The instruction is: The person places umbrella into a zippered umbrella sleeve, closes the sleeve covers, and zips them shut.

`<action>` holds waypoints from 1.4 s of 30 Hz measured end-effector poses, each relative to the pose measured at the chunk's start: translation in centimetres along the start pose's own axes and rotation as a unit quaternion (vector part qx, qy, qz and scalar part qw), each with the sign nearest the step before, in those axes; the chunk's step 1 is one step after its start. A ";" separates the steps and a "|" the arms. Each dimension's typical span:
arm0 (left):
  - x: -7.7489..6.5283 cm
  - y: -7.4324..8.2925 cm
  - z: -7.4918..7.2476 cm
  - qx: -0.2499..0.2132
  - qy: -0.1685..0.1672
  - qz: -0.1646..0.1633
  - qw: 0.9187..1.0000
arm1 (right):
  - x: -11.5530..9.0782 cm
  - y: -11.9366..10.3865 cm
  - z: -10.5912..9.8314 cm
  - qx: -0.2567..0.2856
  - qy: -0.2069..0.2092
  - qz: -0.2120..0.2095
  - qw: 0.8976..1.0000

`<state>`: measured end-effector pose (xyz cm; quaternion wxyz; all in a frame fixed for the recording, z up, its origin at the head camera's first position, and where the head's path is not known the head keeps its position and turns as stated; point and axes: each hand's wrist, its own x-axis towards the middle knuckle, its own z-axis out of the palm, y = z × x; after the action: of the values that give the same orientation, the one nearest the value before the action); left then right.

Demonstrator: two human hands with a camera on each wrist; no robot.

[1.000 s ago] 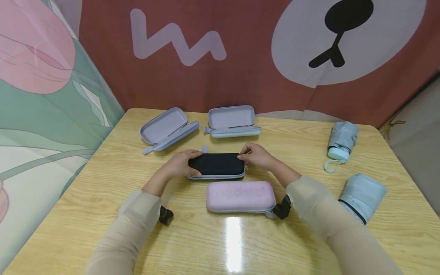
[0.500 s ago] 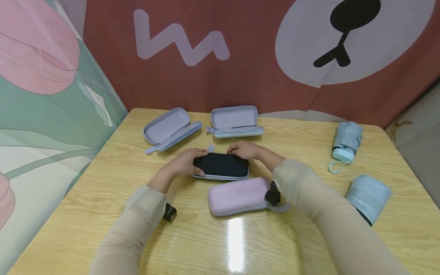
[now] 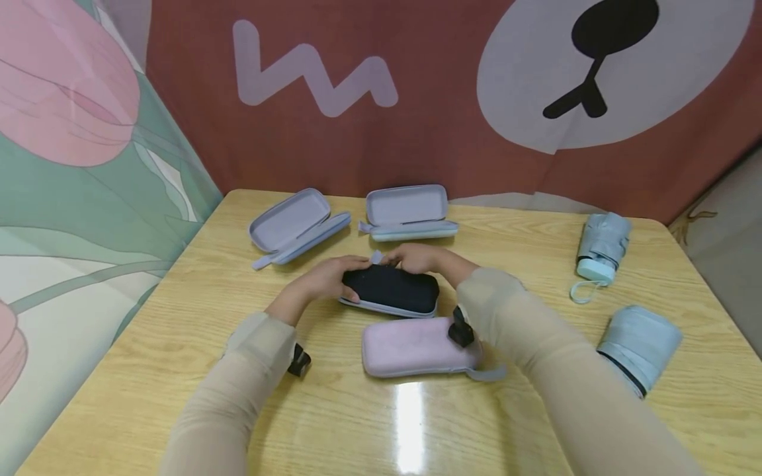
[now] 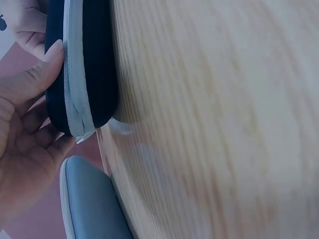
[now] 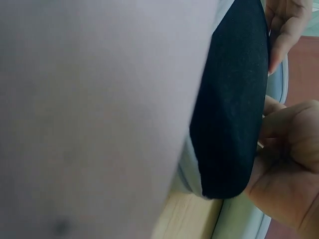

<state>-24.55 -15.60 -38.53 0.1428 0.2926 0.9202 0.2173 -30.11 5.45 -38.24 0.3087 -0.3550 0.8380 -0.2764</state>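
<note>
A black zip case [image 3: 389, 289] with a grey zipper band [image 4: 76, 74] sits mid-table, tilted a little. My left hand [image 3: 326, 280] grips its left end, thumb on the near side and fingers on the far side. Behind the far edge, my right hand [image 3: 415, 258] has its fingers curled in a pinch at the zipper pull, whose tip is mostly hidden by the case. A small grey tab [image 3: 376, 257] sticks up between the two hands. Nearer to me lies a closed pink zip case [image 3: 405, 350], partly covered by the black wrist camera [image 3: 461, 328].
Two lidded cases stand unfolded at the back: a blue-grey case [image 3: 292, 221] at left and a pale blue case [image 3: 407, 208] beside it. On the right lie a folded umbrella [image 3: 604, 244] with a wrist loop and another light blue folded bundle [image 3: 641, 347].
My right hand has slid left along the black case's far edge, from its right corner to near my left hand. The black case has turned slightly, and the pink case has shifted a little.
</note>
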 end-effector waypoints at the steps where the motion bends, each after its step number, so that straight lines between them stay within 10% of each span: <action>1: 0.0 0.0 0.0 -0.001 0.000 0.001 1.000 | 0.1 0.0 0.0 -0.001 0.004 0.000 1.000; 11: 0.0 0.0 0.2 -0.008 0.000 0.009 1.000 | 5.0 7.0 0.0 -0.046 0.040 -0.029 0.998; 15: -0.4 0.0 0.4 0.022 0.004 0.033 0.999 | 3.7 4.7 0.0 -0.056 0.048 0.016 0.997; 25: -1.1 0.8 1.1 0.132 0.045 0.092 0.986 | 8.0 12.5 0.8 -0.042 0.055 -0.026 0.997; 35: -1.2 1.1 1.4 0.127 0.053 0.074 0.988 | 1.9 2.3 -0.3 -0.136 0.055 0.036 0.988; 42: -1.1 0.9 1.5 0.121 0.058 0.075 0.988 | 5.0 12.1 0.4 -0.150 0.101 -0.082 0.980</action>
<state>-22.71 -15.12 -39.27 0.0358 0.3632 0.9217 0.1312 -37.79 8.74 -48.37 0.1422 -0.4352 0.8648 -0.2061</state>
